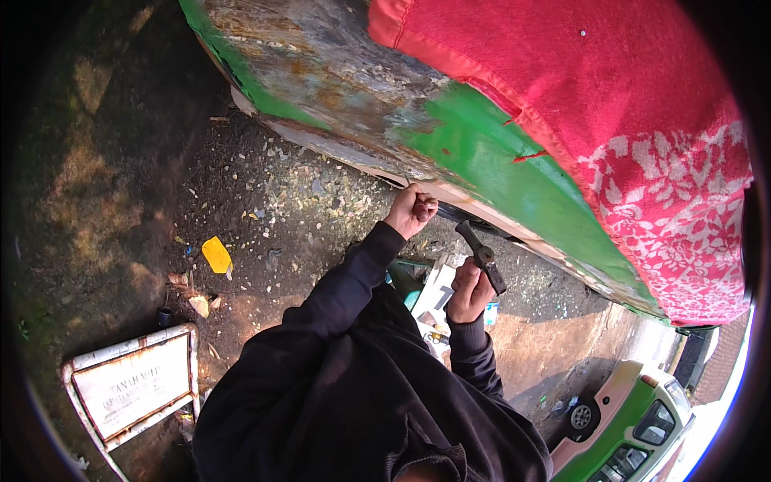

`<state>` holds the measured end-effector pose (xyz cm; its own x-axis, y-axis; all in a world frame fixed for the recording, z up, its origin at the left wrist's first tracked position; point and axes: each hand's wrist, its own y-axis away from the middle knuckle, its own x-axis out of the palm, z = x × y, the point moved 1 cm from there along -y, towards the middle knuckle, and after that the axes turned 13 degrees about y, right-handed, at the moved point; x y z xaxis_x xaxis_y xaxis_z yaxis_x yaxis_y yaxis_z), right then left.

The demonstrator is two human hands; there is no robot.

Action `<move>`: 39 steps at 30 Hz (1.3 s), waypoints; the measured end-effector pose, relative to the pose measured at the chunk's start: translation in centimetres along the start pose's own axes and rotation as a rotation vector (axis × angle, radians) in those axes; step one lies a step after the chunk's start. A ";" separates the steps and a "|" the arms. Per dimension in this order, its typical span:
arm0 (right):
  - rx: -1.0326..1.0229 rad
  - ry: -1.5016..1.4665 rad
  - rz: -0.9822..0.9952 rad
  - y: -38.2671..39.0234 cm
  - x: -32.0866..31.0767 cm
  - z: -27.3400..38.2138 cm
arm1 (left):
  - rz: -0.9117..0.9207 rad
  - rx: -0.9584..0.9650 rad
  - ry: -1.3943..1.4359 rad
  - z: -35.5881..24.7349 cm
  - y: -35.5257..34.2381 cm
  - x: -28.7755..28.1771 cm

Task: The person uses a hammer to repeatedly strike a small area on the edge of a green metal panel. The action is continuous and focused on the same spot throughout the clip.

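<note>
My right hand (470, 293) is closed round the handle of a hammer (484, 259), whose dark metal head points up toward the vehicle body. To the left of it, my left hand (411, 212) is curled closed right by the lower edge of a green vehicle panel (490, 157). Whatever its fingers may hold is too small or hidden to name. Bare, rusty and scraped patches (321, 60) cover the panel's left part. A red cloth (554, 72) with a white floral pattern lies draped over the vehicle at the upper right.
Flakes and chips litter the dirt ground (273, 193), along with a yellow scrap (216, 255). At lower left stands a white sign (136, 390) in a rusty frame. A white plate-like piece (438, 291) lies below my hands. A green and white van (626, 426) is parked lower right.
</note>
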<state>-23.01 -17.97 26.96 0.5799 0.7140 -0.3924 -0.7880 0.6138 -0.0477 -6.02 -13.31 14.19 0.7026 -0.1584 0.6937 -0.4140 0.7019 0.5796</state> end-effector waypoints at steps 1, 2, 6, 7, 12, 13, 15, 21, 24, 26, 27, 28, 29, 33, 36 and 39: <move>-0.054 -0.027 -0.024 0.5 0.2 -0.3 | -0.002 0.008 -0.026 0.1 0.2 -0.1; -0.114 -0.048 -0.055 0.7 0.1 -0.9 | 0.001 0.006 -0.052 0.6 0.0 0.1; -0.157 0.524 0.181 -1.6 2.3 -3.5 | 0.000 -0.034 -0.048 1.1 -1.0 0.2; -0.104 0.535 0.195 -1.6 2.8 -2.2 | -0.031 0.002 -0.066 0.8 -0.9 -0.1; -0.260 0.026 -0.015 0.9 0.5 -0.3 | 0.001 0.062 -0.116 0.8 -1.4 0.0; -0.321 -0.112 -0.057 0.9 0.8 -1.9 | 0.000 0.050 -0.126 0.9 -1.4 -0.1; -0.267 0.069 -0.030 -0.2 1.8 -2.0 | 0.005 0.058 -0.108 1.2 -1.7 -0.3; -0.148 0.266 -0.187 -1.2 0.8 1.2 | 0.007 0.046 -0.139 0.0 -1.7 -0.4; -0.323 -0.276 -0.209 0.1 -0.3 1.9 | -0.011 0.094 -0.114 0.4 -2.0 -0.3; -0.519 -0.367 -0.342 0.0 0.6 -2.2 | -0.027 0.115 -0.114 2.3 -2.5 0.2; -0.395 0.077 -0.195 -1.3 1.6 -3.2 | -0.049 0.088 -0.049 2.3 -2.6 0.2; -0.256 0.518 -0.038 -2.3 2.2 -4.0 | -0.010 0.076 -0.096 2.2 -2.8 0.2; -0.070 0.593 0.069 -3.2 2.4 -3.8 | -0.030 0.129 -0.085 2.0 -3.1 0.3; -0.215 0.517 -0.159 -1.7 -0.2 0.7 | -0.051 0.154 -0.175 2.0 -3.0 -0.2; -0.101 0.279 -0.151 -2.5 -2.2 3.8 | -0.054 0.191 -0.194 2.8 -2.9 0.4; -0.037 -0.126 -0.065 -2.3 -2.1 6.4 | -0.059 0.209 -0.143 1.1 -2.1 0.1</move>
<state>-21.11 -18.70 33.78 0.6497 0.7110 -0.2688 -0.7535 0.6493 -0.1038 -5.76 -15.58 13.49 0.6460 -0.3018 0.7011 -0.4957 0.5326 0.6860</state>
